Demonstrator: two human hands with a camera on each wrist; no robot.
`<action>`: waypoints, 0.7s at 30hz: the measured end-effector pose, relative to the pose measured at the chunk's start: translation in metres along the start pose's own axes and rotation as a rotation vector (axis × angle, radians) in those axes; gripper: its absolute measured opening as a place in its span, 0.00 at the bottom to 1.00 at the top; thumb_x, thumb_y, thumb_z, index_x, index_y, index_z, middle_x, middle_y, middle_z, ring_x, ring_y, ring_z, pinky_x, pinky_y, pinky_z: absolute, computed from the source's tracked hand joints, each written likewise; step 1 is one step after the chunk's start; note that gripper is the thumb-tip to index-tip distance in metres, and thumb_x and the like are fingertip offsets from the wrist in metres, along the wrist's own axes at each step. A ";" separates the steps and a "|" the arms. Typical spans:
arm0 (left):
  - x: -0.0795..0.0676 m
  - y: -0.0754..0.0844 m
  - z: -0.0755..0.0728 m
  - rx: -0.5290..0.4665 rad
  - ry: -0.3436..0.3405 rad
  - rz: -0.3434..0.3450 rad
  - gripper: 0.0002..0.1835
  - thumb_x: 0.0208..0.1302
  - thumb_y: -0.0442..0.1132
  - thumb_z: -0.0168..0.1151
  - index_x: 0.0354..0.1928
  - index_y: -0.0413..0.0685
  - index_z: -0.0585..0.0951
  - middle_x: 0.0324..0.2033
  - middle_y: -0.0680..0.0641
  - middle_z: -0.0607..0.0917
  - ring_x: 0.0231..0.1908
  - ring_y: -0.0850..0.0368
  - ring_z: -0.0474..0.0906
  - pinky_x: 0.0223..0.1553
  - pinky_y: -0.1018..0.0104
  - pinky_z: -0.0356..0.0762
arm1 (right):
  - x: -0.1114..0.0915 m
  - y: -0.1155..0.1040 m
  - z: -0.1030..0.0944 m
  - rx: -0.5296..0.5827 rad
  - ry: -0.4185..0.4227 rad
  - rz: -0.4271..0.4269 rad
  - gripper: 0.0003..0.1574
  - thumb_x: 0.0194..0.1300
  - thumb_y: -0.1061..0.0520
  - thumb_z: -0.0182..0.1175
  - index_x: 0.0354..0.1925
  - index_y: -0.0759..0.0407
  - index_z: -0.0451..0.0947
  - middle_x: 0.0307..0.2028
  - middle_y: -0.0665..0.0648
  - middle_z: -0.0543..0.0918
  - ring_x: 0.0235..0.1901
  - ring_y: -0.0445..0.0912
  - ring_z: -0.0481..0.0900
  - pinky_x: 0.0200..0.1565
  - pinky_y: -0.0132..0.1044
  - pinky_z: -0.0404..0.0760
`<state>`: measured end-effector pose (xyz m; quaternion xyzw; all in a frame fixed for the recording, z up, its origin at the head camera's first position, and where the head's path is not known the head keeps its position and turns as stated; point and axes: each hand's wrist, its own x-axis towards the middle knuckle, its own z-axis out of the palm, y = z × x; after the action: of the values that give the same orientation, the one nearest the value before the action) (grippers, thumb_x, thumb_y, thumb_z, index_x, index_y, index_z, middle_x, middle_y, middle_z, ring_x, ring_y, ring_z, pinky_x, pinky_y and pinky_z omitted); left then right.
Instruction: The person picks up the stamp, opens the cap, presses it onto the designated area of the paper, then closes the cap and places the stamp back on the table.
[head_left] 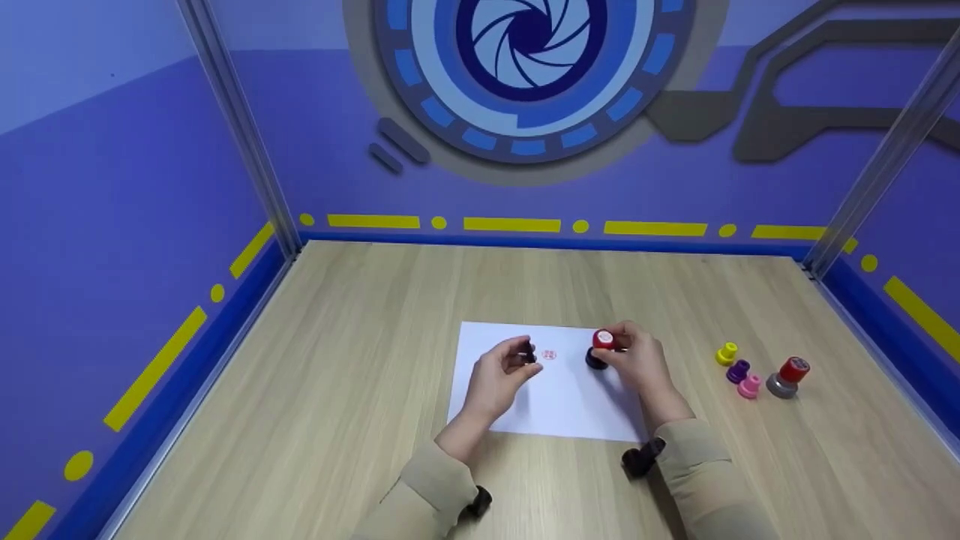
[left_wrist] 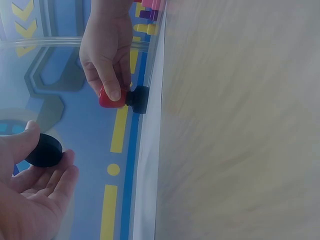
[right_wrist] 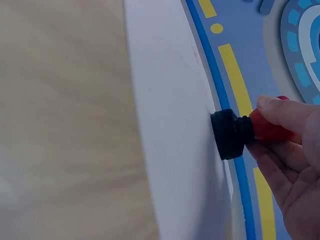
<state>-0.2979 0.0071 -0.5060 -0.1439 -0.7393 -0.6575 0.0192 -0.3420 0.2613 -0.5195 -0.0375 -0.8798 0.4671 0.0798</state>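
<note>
My left hand [head_left: 491,382] pinches a round black cap [left_wrist: 46,151] between thumb and fingers, above the left part of a white sheet of paper [head_left: 555,412]. In the right hand [head_left: 643,364] is a stamp with a red handle [right_wrist: 270,124] and a black base [right_wrist: 227,134]. The thumb and fingers grip the handle, and the base stands close over the paper's right part, facing down. A small round red imprint [head_left: 549,355] shows on the sheet between the two hands.
To the right of the paper stand small yellow [head_left: 726,353], purple [head_left: 738,370] and pink [head_left: 749,386] stamps on the wooden table [head_left: 360,360]. Beside them is another stamp with a red top and grey base [head_left: 784,385]. Blue-purple panels border the table.
</note>
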 end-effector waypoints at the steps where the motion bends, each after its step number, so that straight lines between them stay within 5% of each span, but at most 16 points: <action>1: 0.000 0.000 0.000 0.000 0.000 0.001 0.26 0.64 0.31 0.71 0.63 0.33 0.77 0.55 0.34 0.85 0.55 0.41 0.84 0.56 0.64 0.85 | 0.000 0.000 0.000 -0.001 0.000 -0.002 0.26 0.60 0.66 0.73 0.55 0.70 0.77 0.55 0.73 0.85 0.58 0.62 0.83 0.61 0.52 0.80; 21: 0.000 0.003 0.000 0.015 0.001 -0.011 0.26 0.65 0.32 0.71 0.64 0.35 0.78 0.55 0.36 0.85 0.55 0.45 0.85 0.57 0.66 0.85 | 0.000 0.000 -0.001 0.013 -0.020 0.029 0.25 0.62 0.65 0.72 0.55 0.67 0.76 0.57 0.72 0.84 0.60 0.62 0.82 0.64 0.55 0.79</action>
<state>-0.2969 0.0076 -0.5035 -0.1396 -0.7449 -0.6522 0.0171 -0.3416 0.2622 -0.5188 -0.0449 -0.8769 0.4741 0.0647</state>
